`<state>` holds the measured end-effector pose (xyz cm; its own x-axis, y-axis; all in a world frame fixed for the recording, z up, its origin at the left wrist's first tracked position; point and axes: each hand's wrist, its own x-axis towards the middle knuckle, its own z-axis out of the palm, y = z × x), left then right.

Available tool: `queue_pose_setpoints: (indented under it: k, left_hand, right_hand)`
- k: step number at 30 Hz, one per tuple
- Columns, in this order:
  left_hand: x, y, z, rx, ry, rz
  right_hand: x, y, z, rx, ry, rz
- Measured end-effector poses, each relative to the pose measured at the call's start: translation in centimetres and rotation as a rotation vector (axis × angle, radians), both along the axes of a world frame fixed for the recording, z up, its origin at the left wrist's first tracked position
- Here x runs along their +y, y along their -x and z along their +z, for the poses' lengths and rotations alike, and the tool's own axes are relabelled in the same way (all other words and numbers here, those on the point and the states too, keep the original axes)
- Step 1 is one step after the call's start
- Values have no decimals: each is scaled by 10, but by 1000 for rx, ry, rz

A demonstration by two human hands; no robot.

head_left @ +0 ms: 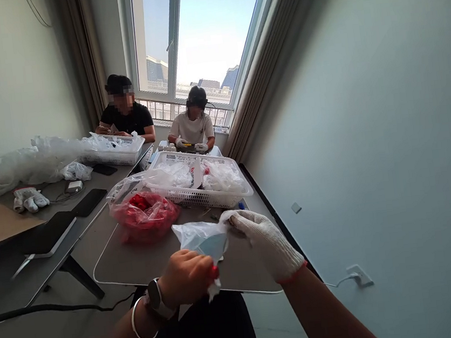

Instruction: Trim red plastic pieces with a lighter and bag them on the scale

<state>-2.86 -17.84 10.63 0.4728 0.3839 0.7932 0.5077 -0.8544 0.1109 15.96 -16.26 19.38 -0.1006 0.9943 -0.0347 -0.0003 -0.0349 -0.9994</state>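
A translucent white plastic bag (202,232) with something pale blue showing through it is stretched between my hands, above the near table. My left hand (188,273), bare, is closed around its lower part. A small red thing shows at the right side of that fist, too unclear to name, and a white crumpled end hangs below. My right hand (264,238), in a white knit glove with a red cuff, pinches the bag's upper right corner. Beyond the left hand sits a clear bag of red pieces (145,216) on the table.
A white plastic basket (212,195) full of clear bags stands behind. Another basket (120,156) is at the far left, beside piled plastic and spare gloves (29,199). Two people sit working near the window. A wall runs close on the right; a black cable (62,307) crosses lower left.
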Motion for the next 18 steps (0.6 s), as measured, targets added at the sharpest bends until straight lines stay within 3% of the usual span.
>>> queue_pose_setpoints:
  k: [5, 8, 11, 15, 18]
  left_hand:
    - [7, 24, 9, -6, 54, 210]
    - [10, 32, 20, 63, 131, 241]
    - [12, 35, 27, 57, 257, 253]
    - [13, 35, 32, -97, 501, 144]
    - [15, 34, 34, -345, 654, -30]
  right_hand:
    - [-14, -8, -3, -147, 1, -30]
    - [-24, -7, -4, -257, 23, -79]
    - [-32, -4, -4, -304, 42, -44]
    - [-36, -3, -11, -294, 42, 37]
    - [-34, -2, -18, -306, 23, -35]
